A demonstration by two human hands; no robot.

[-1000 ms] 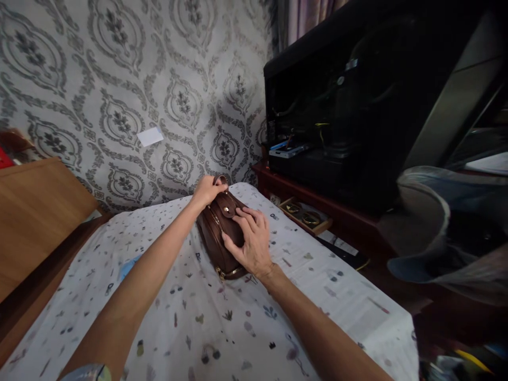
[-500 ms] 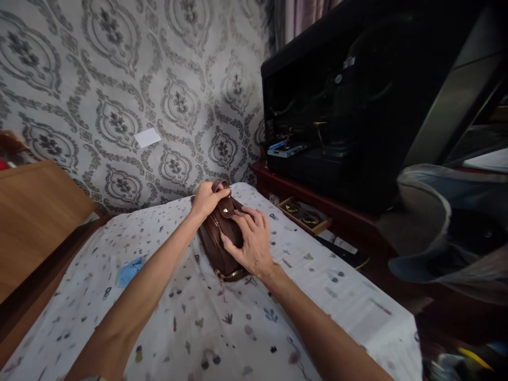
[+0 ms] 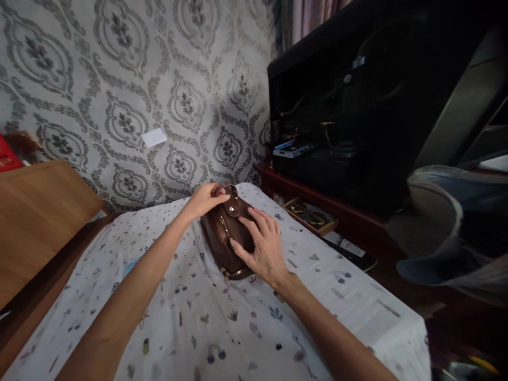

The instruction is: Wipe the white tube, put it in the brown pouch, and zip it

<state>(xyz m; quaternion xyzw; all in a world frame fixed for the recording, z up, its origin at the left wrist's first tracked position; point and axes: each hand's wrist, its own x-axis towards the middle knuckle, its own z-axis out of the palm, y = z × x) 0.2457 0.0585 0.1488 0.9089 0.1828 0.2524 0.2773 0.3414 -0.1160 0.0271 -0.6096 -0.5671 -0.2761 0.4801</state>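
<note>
Head view, looking fwd and down: brown leather handbag lies on a bed covered w/ a white printed sheet, toward the far end of the bed, near the patterned wallpaper. Left hand reaches across to the bag's far top end; fingers curl round the strap/handle there, thumb side toward the flap w/ its small metal snap. Grip is closed on the handle, narrow. Right hand rests on the bag's near right side, fingers spread and pressed flat on the leather, thumb along the lower edge; it braces the bag, wraps round nothing. Gold-coloured trim shows at the bag's near bottom corner, just left of the right wrist. Both forearms are bare and extend from the lower frame edge.

Surroundings: wooden headboard or panel at left; small white slip of paper stuck on the wall; dark cabinet on a reddish wooden stand at right, well apart from the bag, w/ a shallow tray holding round gold-toned items below it. Grey rounded object at far right is blurred; cannot tell what it is
</note>
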